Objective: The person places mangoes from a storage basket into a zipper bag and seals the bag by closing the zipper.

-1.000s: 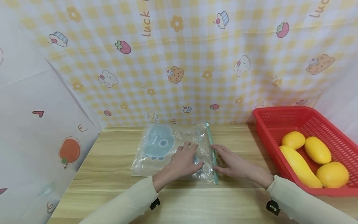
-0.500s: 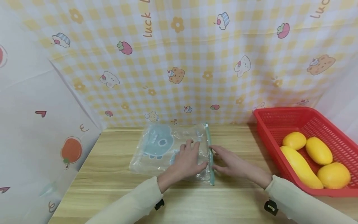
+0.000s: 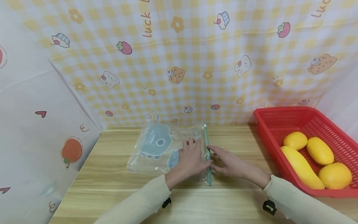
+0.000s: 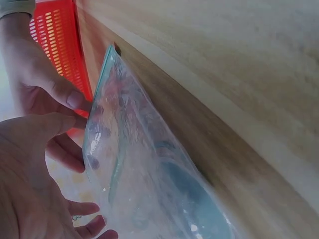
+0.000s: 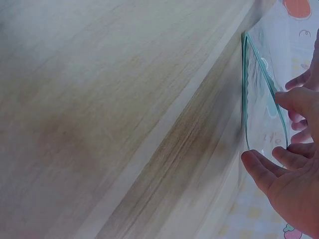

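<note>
Tabletop [image 3: 112,180]: pale, wood-grained, seen beneath plastic bag [image 3: 171,148]
Cloth [image 3: 193,90]: yellow-checked, hung behind bag
Hands [image 3: 191,160] [image 3: 232,163]: apparently released, bag only touched

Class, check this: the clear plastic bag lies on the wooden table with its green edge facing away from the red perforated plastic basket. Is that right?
Facing away is wrong: the head view shows the green edge of the bag facing the basket.

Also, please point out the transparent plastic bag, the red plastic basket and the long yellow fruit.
Transparent plastic bag [image 3: 160,148], head view: on its larger blue print.
Red plastic basket [image 3: 335,193], head view: on its near rim.
Long yellow fruit [image 3: 302,169], head view: on its middle.
</note>
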`<move>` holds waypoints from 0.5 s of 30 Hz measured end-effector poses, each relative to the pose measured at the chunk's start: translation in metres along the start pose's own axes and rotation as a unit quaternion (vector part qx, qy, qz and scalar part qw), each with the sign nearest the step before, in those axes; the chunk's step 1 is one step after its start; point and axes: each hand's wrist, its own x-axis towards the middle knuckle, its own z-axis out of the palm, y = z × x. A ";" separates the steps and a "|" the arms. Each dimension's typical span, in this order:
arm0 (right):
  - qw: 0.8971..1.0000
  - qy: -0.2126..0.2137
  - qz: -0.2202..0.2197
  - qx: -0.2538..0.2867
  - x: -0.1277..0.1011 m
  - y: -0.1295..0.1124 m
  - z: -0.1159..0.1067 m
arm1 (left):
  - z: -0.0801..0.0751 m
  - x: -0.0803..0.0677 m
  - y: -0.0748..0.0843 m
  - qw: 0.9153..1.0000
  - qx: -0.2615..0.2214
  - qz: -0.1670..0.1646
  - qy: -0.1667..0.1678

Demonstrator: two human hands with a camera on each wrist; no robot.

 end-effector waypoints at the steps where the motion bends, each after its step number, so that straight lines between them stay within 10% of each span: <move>1: 1.000 0.001 0.001 0.000 0.000 0.000 0.000 | 0.001 0.002 0.001 1.000 0.001 -0.005 0.003; 15: 1.000 -0.002 -0.004 0.021 -0.005 0.002 -0.002 | 0.007 0.011 0.012 0.999 0.006 -0.029 0.018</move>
